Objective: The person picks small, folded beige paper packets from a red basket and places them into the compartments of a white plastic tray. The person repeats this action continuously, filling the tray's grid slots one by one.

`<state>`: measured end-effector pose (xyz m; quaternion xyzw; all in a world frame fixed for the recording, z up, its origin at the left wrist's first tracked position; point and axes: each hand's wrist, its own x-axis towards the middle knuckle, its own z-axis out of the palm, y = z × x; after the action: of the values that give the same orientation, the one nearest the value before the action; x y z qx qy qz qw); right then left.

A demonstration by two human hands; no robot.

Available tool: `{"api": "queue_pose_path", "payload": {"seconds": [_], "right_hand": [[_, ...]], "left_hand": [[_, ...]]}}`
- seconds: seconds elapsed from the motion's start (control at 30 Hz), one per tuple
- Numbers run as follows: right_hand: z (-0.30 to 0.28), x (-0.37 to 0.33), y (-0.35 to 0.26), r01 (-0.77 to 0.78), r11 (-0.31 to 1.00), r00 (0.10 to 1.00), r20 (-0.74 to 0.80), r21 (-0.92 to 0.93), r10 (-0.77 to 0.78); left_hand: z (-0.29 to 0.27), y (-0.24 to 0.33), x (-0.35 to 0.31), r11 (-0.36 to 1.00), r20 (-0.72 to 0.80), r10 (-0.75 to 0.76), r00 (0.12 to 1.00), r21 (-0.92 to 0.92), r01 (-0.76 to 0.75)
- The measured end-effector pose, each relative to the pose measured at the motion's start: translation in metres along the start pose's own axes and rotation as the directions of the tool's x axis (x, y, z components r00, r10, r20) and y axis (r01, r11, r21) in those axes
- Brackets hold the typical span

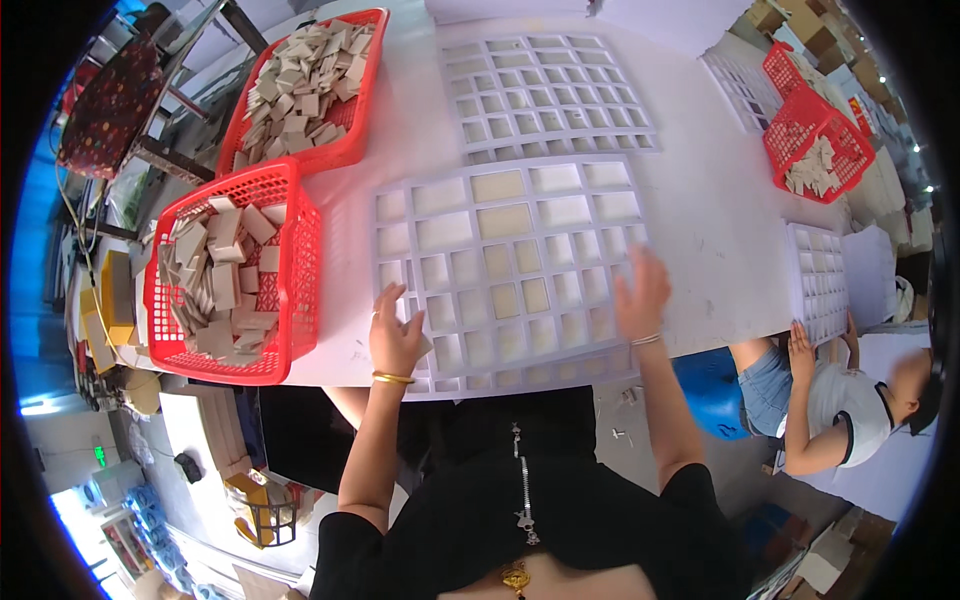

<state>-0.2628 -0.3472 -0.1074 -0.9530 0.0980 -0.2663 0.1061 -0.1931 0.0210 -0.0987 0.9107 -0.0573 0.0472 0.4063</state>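
Observation:
A white compartment tray (437, 258) lies in front of me on the table, divided into rectangular cells of several sizes. Some cells in its middle column have a cream-coloured bottom or insert (505, 221). My left hand (397, 338) is at the tray's left edge, fingers apart; a small pale patch shows beside its palm, and I cannot make out whether it is a loose piece. Over the right edge, my right hand (643, 295) has its fingers spread and holds nothing visible. Beneath the front of this tray, the edge of another tray (480, 382) shows.
To the left stand a near red basket (300, 260) and a far red basket (372, 85), both full of beige square tiles. Another white grid tray (550, 95) lies beyond mine. At right, a person (835, 400) handles a smaller tray (820, 275) near a red basket (840, 150) of pale pieces.

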Motion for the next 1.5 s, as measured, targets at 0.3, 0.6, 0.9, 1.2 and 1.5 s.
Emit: {"api": "queue_pose_path", "payload": {"seconds": [0.3, 0.6, 0.9, 1.2, 1.5], "right_hand": [[0.028, -0.041, 0.085, -0.552, 0.794, 0.834, 0.168, 0.254, 0.526], [-0.016, -0.043, 0.137, -0.525, 0.686, 0.761, -0.084, 0.504, 0.644], [-0.165, 0.008, 0.249, -0.437, 0.819, 0.851, -0.465, -0.372, 0.242], [-0.059, 0.011, -0.085, -0.449, 0.429, 0.828, 0.546, 0.784, -0.131], [-0.014, 0.042, -0.175, -0.410, 0.242, 0.859, 0.461, 0.879, -0.221]], "left_hand": [[0.012, -0.002, -0.050, 0.965, 0.246, -0.178, 0.953, -0.148, 0.218], [0.024, 0.029, -0.040, 0.721, 0.321, -0.131, 0.938, -0.618, 0.312], [0.099, 0.135, -0.023, 0.551, 0.555, 0.158, 0.817, -0.736, 0.393], [0.078, 0.117, -0.020, 0.539, 0.104, -0.058, 0.993, -0.834, 0.119], [-0.067, 0.030, 0.026, 0.897, -0.327, 0.258, 0.909, -0.270, -0.351]]}}
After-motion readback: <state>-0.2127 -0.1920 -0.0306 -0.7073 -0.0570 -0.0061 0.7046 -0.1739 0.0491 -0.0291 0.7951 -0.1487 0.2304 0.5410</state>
